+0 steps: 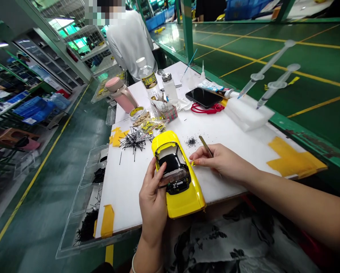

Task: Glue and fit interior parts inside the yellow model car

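Hands, as I see them from my remote station?

Left hand (153,201) closed around the glossy yellow model car (184,201), fingers curved over its smooth shell; right hand (224,161) half curled, apparently gripping slim metal tweezers (206,146), its fingertips (197,161) just beside the car's flank.

Car details for my notebook?

Rounded plastic body, tilted over the white work board (124,204); a shiny black insert (172,163) sits in its window opening.

Materials nearby?

I log a tangled heap of thin black pins (131,141) left of the car; a small pile of gritty black granules (191,141) just past the tweezers; crinkled foil packets (151,129) beyond the pins; a block of white foam (246,112) farther right; a clear plastic tray (86,201) along the board's left edge, holding black bristles.
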Tool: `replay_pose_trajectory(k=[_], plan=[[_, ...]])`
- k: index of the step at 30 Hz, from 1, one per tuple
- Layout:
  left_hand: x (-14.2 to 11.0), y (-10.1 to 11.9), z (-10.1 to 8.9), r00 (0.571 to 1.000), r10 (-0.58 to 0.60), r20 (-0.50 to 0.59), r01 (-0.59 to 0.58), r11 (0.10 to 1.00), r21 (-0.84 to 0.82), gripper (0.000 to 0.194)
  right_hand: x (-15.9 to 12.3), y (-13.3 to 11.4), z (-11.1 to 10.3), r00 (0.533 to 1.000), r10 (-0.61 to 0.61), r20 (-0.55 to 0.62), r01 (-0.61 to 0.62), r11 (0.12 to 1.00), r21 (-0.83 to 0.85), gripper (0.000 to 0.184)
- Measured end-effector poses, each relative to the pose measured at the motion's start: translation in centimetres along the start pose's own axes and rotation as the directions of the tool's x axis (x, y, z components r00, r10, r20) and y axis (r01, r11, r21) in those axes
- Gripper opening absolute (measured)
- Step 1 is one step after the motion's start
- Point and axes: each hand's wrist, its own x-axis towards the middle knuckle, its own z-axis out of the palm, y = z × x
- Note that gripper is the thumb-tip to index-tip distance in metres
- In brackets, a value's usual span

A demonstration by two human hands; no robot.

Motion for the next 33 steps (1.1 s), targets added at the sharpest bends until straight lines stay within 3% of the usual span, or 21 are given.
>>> replay_pose_trajectory(k=[9, 15, 20, 26, 30, 33], plan=[[-0.3, -0.6, -0.6, 0.995, -0.087, -0.039, 0.086, 0.996, -0.029, 0.032, 0.6, -0.4, 0.3, 0.98, 0.155, 0.128, -0.18, 0.961, 0.209, 0.025], [-0.5, -1.1, -1.4, 0.983, -0.158, -0.093, 0.146, 0.982, -0.119, 0.032, 1.4, -1.3, 1.7, 0.928, 0.222, 0.3, -0.33, 0.863, 0.383, 0.021], [-0.5, -1.2, -1.8, 0.969, -0.229, -0.097, 0.212, 0.964, -0.161, 0.032, 2.1, -1.5, 2.3, 0.915, 0.24, 0.324, -0.36, 0.848, 0.388, 0.024], [-0.5, -1.4, -1.9, 0.952, -0.284, -0.114, 0.256, 0.944, -0.208, 0.035, 2.8, -1.8, 2.3, 0.876, 0.322, 0.358, -0.453, 0.805, 0.383, 0.052], [-0.6, -1.9, -2.1, 0.946, -0.297, -0.131, 0.265, 0.94, -0.215, 0.039, 3.3, -2.2, 2.6, 0.849, 0.35, 0.397, -0.487, 0.81, 0.326, 0.054], [-0.6, -2.2, -2.2, 0.948, -0.284, -0.146, 0.25, 0.944, -0.214, 0.04, 3.3, -2.0, 2.8, 0.861, 0.333, 0.385, -0.466, 0.821, 0.331, 0.054]])
